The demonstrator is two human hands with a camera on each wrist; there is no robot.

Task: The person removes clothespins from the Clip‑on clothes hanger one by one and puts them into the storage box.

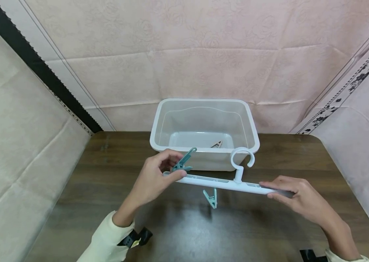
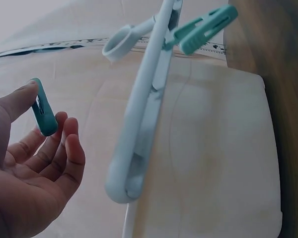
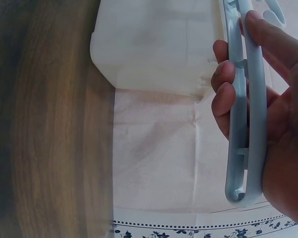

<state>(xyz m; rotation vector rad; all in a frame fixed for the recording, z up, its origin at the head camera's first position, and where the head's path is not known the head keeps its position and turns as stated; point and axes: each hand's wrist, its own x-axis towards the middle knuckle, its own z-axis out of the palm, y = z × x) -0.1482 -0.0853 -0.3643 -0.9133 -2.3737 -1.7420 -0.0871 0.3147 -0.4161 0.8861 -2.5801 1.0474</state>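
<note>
A pale blue clip hanger [image 1: 222, 183] with a curved hook on top is held level over the table. My right hand [image 1: 297, 198] grips its right end, fingers wrapped on the bar [image 3: 246, 119] in the right wrist view. Between thumb and fingers my left hand [image 1: 153, 178] pinches a teal clothespin [image 1: 184, 162] near the bar's left end. In the left wrist view that clothespin [image 2: 43, 111] is apart from the bar. Another teal clothespin [image 1: 212, 198] hangs below the bar, left of the hook.
Behind the hanger stands a whitish plastic bin [image 1: 204, 160] on the dark wooden table [image 1: 122, 160]. A small clip-like thing [image 1: 217, 144] lies inside it. Patterned cloth [image 1: 204, 72] hangs behind and on both sides.
</note>
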